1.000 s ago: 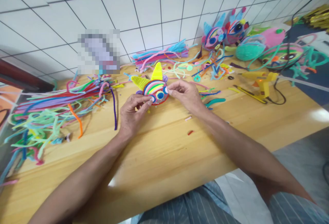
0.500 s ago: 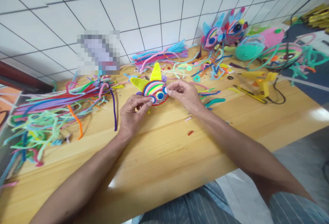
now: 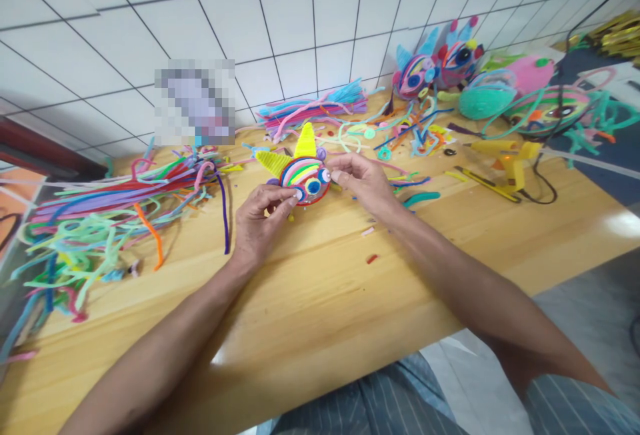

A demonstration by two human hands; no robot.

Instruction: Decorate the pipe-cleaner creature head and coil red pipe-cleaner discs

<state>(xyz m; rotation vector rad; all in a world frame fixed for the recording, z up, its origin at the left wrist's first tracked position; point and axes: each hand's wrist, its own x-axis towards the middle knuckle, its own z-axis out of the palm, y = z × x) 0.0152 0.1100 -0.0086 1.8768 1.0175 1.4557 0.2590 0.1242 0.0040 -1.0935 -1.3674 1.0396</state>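
Note:
A small round face made of coiled pipe cleaners (image 3: 304, 174) sits in front of me at mid-table, with yellow pointed ears, a striped front, a red rim and round blue, yellow and lilac coils. My left hand (image 3: 263, 218) is closed, its thumb and index finger pinching the face's lower left edge by a small round coil. Beside the right edge, my right hand (image 3: 363, 185) has curled fingers with thumb and index slightly apart. Its fingertips are close to a round lilac coil; whether they touch it is unclear. The back of the face is hidden.
Loose pipe cleaners (image 3: 125, 198) are heaped at left, and a bundle (image 3: 315, 105) lies by the tiled wall. A yellow glue gun (image 3: 507, 158) with a cord stands at right. Behind it are finished pipe-cleaner faces (image 3: 417, 75) and a green oval form (image 3: 485, 98). Scraps (image 3: 371, 259) dot the table.
My right fingertips have drawn slightly right, off the face, uncovering the lilac coil at its right edge. My left hand keeps its hold. The whole view has shifted a little.

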